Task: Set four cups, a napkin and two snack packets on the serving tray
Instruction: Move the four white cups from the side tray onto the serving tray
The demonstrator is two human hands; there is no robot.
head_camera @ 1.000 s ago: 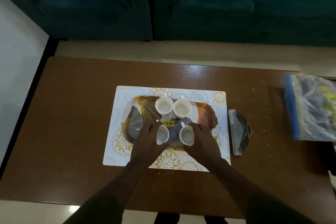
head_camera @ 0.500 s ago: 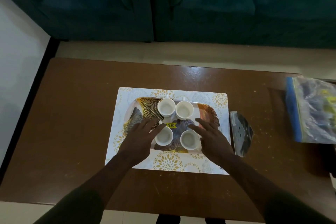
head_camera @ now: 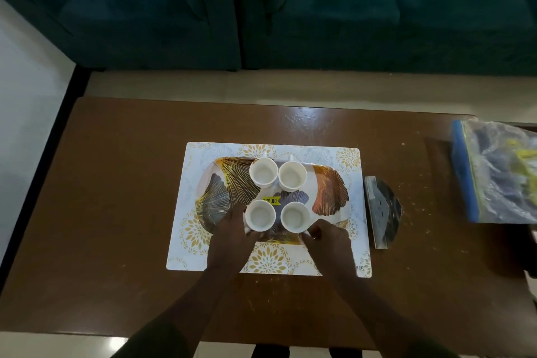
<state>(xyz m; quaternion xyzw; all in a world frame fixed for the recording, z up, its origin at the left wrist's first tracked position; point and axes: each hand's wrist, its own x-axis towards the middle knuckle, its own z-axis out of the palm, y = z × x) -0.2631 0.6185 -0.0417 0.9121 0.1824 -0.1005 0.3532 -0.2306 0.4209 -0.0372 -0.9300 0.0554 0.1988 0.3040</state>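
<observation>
The leaf-patterned serving tray (head_camera: 331, 192) lies on a white floral placemat (head_camera: 267, 261). Four white cups stand upright on it in a square: back left cup (head_camera: 263, 173), back right cup (head_camera: 292, 176), front left cup (head_camera: 260, 215) and front right cup (head_camera: 295, 216). My left hand (head_camera: 232, 231) curls around the near left side of the front left cup. My right hand (head_camera: 328, 238) pinches at the near edge of the front right cup, hiding its handle. A grey folded napkin (head_camera: 380, 209) lies just right of the placemat. Snack packets sit inside a clear zip bag (head_camera: 494, 174) at the far right.
Everything rests on a brown wooden table (head_camera: 116, 183). A dark teal sofa (head_camera: 290, 9) stands beyond the far edge. Pale floor shows to the left. The zip bag overhangs the table's right end.
Both hands pulled back from over the front cups to their near sides and closed on them. The two front cups now stand upright, a little nearer to me.
</observation>
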